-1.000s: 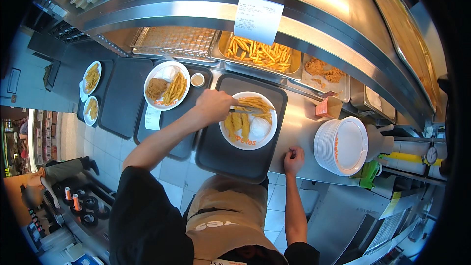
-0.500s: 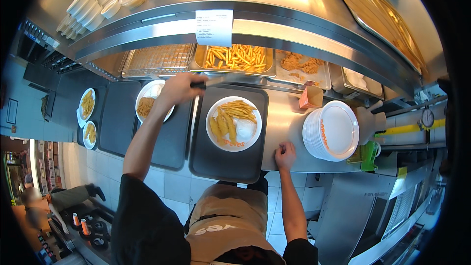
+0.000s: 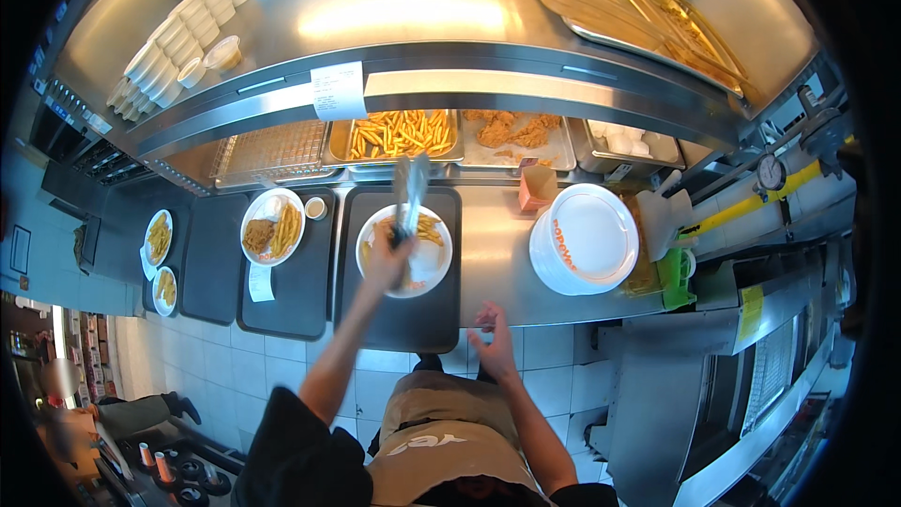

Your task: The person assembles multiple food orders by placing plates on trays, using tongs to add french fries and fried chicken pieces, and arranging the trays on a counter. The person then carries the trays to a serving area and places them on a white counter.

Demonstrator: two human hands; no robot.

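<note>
My left hand (image 3: 385,263) is closed around the black handle of metal tongs (image 3: 411,186), which are smeared by motion. Hand and tongs hover over a white plate (image 3: 438,269) on a dark tray (image 3: 441,319), hiding much of the food. Fries (image 3: 430,227) and part of the breaded strips show around them. At the counter's front edge, my right hand (image 3: 495,343) has its fingers apart and holds nothing. A second tray to the left bears a plate with fried chicken (image 3: 258,236) and fries, a small cup (image 3: 315,208) and a paper slip (image 3: 261,283).
Behind the trays are a pan of fries (image 3: 399,134) and a pan of fried chicken (image 3: 514,131). A stack of white plates (image 3: 587,242) and a red carton (image 3: 538,188) stand to the right. A metal shelf (image 3: 441,56) with a hanging receipt (image 3: 338,91) overhangs the pans.
My left hand has swung right with the tongs, from between the trays to over the middle plate. My right hand has moved off the counter toward me, its fingers spreading. The whole view has shifted.
</note>
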